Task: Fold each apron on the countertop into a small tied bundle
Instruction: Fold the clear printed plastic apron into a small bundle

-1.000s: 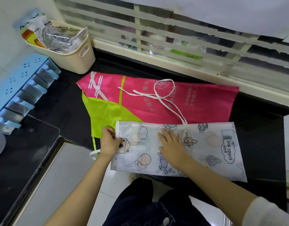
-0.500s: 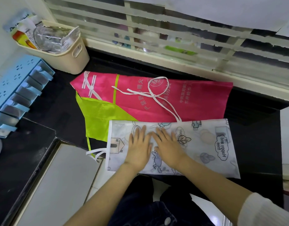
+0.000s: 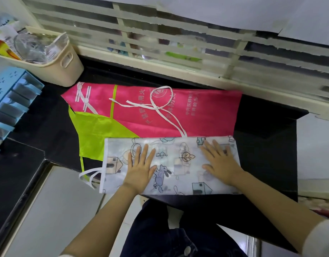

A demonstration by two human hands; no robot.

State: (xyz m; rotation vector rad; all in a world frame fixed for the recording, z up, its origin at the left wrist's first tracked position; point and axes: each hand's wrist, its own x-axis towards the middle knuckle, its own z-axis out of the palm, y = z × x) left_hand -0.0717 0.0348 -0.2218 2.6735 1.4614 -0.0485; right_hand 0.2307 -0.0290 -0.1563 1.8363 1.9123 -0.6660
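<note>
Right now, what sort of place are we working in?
Probably a home kitchen: a black countertop under a barred window, a cream basket of packets and a blue rack at its left.

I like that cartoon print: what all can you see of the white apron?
The white apron is thin, half see-through cloth printed with houses, a rabbit and a leaf, folded into a long flat strip along the front edge of the countertop. It overlaps the pink apron. White ties loop out at its left end; another runs over the pink apron. The left hand and right hand press flat on it.
</note>
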